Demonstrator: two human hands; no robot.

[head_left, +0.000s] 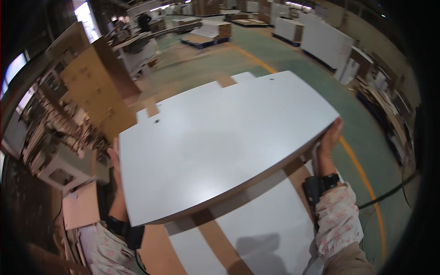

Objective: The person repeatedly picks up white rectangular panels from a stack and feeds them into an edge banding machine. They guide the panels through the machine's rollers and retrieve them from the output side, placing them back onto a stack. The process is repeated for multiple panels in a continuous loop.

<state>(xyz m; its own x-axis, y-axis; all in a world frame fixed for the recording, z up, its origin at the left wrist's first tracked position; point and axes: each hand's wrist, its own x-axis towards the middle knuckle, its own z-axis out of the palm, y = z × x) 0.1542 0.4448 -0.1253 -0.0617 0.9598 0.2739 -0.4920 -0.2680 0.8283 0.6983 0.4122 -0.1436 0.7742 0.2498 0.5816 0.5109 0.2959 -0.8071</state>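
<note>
Between my two hands is a wide white panel (229, 137) with small dark holes near its far edge and a brown edge facing me; more than one board may be stacked in it. My left hand (115, 160) grips its left end, the fingers mostly hidden by the board. My right hand (330, 137) is wrapped round the right end, with the fingertips out of sight underneath. Below the panel lie white boards (270, 220) crossed by brown strips (220, 233). The panel is tilted and casts a shadow on them.
To the left lean tan boards (94, 85), beside a pile of scraps and a pale box-like piece (68, 169) with an opening. A green floor (366, 165) with a yellow line runs along the right. Farther off stand pallets of panels (206, 36) and a tall white stack (325, 43).
</note>
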